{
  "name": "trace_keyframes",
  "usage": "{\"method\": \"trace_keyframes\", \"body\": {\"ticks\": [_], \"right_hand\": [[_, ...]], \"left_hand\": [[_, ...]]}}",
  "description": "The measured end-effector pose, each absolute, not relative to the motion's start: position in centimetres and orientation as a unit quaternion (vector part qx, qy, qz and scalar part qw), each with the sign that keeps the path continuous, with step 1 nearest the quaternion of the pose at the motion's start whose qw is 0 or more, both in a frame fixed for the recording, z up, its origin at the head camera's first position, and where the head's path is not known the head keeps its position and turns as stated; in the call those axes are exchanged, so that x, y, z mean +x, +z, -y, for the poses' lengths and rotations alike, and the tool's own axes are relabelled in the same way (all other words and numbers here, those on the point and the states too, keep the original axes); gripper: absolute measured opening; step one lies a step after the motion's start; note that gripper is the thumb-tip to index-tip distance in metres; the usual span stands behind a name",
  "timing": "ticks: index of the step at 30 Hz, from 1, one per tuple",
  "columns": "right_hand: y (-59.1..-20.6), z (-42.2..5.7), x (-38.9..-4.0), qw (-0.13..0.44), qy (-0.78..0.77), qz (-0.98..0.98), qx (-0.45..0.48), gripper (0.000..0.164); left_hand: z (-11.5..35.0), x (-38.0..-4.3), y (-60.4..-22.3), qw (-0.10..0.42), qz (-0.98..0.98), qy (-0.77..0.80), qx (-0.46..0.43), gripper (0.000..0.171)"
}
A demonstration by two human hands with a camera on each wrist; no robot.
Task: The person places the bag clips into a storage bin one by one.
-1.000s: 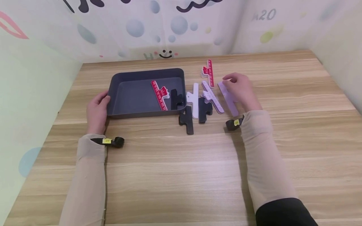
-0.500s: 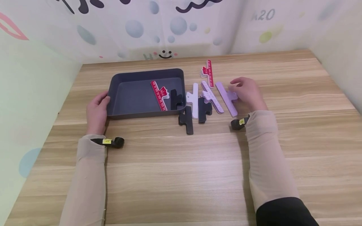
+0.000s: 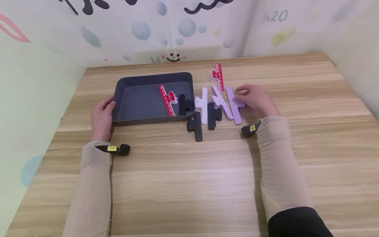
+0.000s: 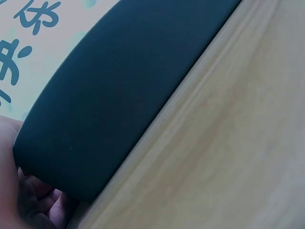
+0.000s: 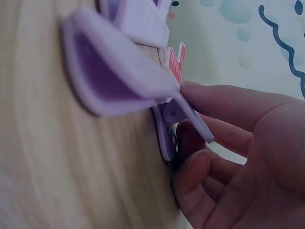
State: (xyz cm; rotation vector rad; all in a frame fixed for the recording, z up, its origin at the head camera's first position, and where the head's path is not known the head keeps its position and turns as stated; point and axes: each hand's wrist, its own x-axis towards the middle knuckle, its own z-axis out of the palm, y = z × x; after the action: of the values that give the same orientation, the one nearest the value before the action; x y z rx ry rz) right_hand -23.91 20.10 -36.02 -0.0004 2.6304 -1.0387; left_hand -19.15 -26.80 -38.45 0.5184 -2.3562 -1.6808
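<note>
Your left hand (image 3: 101, 120) is gripping the dark-grey rectangular tray (image 3: 140, 100), likely steadying it; right of the tray, your right hand (image 3: 257, 98) is pinching the T-shaped lilac plastic clip (image 3: 233, 104) by its handle.

The desk (image 3: 189, 187) is light brown wood with long stripes running from left to right. At its far edge stands a white wall (image 3: 251, 42) with pictures on it. Low in the middle is a small black smile (image 3: 173, 60) with two dot eyes and pink cheeks. Above it float round grey-blue bubbles (image 3: 187, 27). Higher up there are black shapes (image 3: 87, 8) on the left and a black wavy line (image 3: 193, 12) near the middle. On the far right are a yellow-green blob (image 3: 278, 39) and a grey "20" (image 3: 279, 15). The left wall (image 3: 44, 82) has a pink shape (image 3: 13, 23) and, nearer, a pale blue circle (image 3: 30, 169).
</note>
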Motion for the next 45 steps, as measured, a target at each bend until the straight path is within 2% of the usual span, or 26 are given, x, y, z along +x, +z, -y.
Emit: {"method": "trace_keyframes", "body": {"ticks": [18,29,45], "right_hand": [[-37.5,-20.1,-24.2,0.117,-0.381,-0.917,0.008,0.044],[-38.4,-20.6,-24.3,0.055,-0.456,-0.887,0.037,0.041],[-38.4,-20.4,-24.3,0.054,-0.454,-0.888,0.043,0.045]], "left_hand": [[26.8,-19.2,-38.5,0.099,0.795,-0.572,0.178,0.037],[26.7,-19.1,-38.4,0.098,0.796,-0.569,0.179,0.037],[26.8,-19.2,-38.5,0.095,0.800,-0.565,0.180,0.037]]}}
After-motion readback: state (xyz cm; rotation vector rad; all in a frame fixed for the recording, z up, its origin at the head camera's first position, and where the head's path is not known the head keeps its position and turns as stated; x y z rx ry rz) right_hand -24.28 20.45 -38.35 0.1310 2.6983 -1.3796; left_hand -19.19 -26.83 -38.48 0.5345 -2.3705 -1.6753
